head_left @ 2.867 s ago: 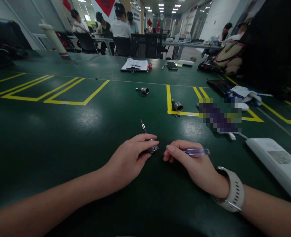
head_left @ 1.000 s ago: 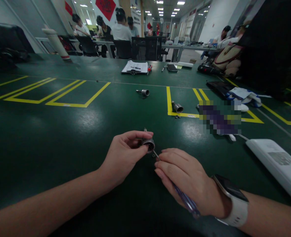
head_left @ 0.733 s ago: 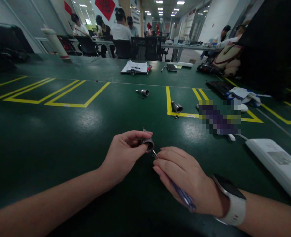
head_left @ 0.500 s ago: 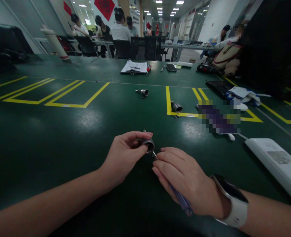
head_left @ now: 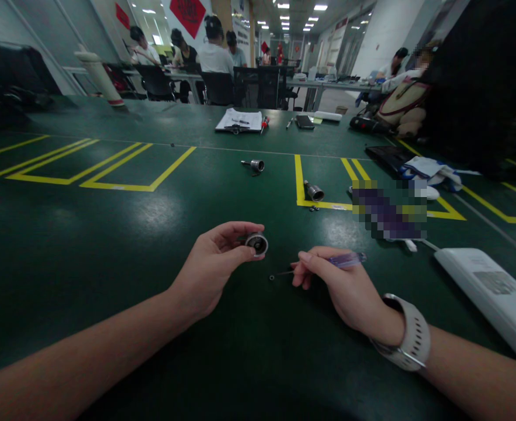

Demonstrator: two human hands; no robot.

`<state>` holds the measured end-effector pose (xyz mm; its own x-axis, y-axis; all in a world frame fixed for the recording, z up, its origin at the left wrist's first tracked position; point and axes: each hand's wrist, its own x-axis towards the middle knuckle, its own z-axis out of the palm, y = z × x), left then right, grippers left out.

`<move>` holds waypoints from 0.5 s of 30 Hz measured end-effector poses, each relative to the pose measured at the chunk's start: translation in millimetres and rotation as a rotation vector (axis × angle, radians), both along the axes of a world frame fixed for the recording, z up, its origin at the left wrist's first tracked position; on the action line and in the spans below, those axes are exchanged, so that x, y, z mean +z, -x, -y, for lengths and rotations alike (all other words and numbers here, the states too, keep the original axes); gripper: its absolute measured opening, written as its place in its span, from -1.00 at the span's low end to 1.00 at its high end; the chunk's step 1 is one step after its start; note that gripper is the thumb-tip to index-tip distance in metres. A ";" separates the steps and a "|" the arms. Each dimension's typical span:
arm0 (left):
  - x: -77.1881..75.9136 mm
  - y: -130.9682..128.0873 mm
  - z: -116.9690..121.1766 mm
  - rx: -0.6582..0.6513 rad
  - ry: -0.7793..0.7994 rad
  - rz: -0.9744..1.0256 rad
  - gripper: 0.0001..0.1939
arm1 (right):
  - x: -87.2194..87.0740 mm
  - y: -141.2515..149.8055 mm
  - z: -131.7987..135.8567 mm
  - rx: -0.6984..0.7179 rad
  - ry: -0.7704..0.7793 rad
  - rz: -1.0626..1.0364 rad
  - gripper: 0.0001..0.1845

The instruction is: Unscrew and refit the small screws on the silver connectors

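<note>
In the head view, characters on the red poster [head_left: 187, 16] are too blurred to read. The left hand [head_left: 211, 263] grips a round metal cup [head_left: 263, 247], hollow side facing the camera (something small shows inside), while the right hand [head_left: 340, 283] holds a thin-shafted tool [head_left: 345, 261] with a translucent purple handle, its tip near a small ring [head_left: 272, 278] on the smooth green table [head_left: 161, 216].

Ring [head_left: 272, 278] on table [head_left: 152, 213] between hands [head_left: 209, 257], two sockets [head_left: 314, 191] beyond, clipboard [head_left: 239, 120] farther back
</note>
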<state>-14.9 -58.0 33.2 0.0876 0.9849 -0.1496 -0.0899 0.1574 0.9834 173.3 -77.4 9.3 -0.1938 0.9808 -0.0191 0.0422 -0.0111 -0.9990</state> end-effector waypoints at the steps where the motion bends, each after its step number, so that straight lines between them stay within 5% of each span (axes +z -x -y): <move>1: 0.4 0.4 -0.3 -0.006 0.003 0.013 -0.73 | -1.7 -0.4 -1.2 0.007 0.018 0.000 -0.68; 12: 0.0 -0.2 0.4 -0.014 0.012 0.035 -0.73 | 12.2 2.9 2.9 0.068 -0.063 0.258 -0.68; 15: 2.2 -0.6 0.8 -0.010 0.015 0.034 -0.73 | 12.1 6.3 8.3 0.081 -0.199 0.390 -0.66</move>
<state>-14.3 -58.8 35.4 0.1026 0.9816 -0.1612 -0.1221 0.1733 0.9773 167.0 -85.7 21.4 -0.2856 0.9549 0.0817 0.4096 0.1987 -0.8904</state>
